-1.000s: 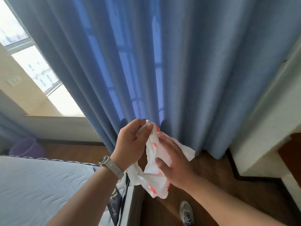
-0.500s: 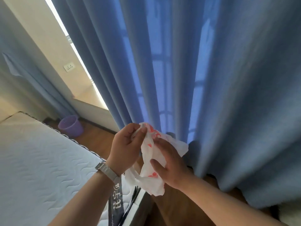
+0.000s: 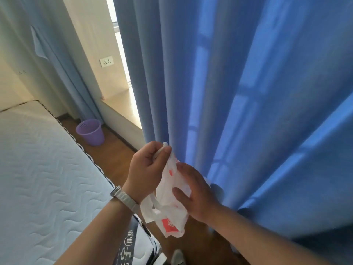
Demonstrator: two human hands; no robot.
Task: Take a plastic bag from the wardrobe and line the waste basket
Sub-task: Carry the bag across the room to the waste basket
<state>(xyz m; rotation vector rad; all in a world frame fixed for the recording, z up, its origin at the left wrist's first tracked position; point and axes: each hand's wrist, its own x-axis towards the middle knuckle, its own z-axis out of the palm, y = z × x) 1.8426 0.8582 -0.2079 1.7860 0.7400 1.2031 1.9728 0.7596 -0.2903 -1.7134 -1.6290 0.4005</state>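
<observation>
A crumpled white plastic bag (image 3: 168,205) with red print hangs between both hands in front of the blue curtain. My left hand (image 3: 147,169) pinches the bag's top edge between thumb and fingers. My right hand (image 3: 194,192) holds the bag's side lower down, thumb on the near face and fingers behind it. A purple waste basket (image 3: 90,131) stands on the wooden floor at the far left, between the bed and the window ledge, well away from both hands. It looks unlined.
A white quilted mattress (image 3: 38,178) fills the left side. A blue curtain (image 3: 248,92) hangs close on the right. A narrow strip of wooden floor (image 3: 114,161) runs between them toward the basket. My shoe tip (image 3: 177,258) shows at the bottom.
The view has swung left, bringing the purple basket and more of the mattress into sight. Both hands keep their hold on the bag, which now hangs longer.
</observation>
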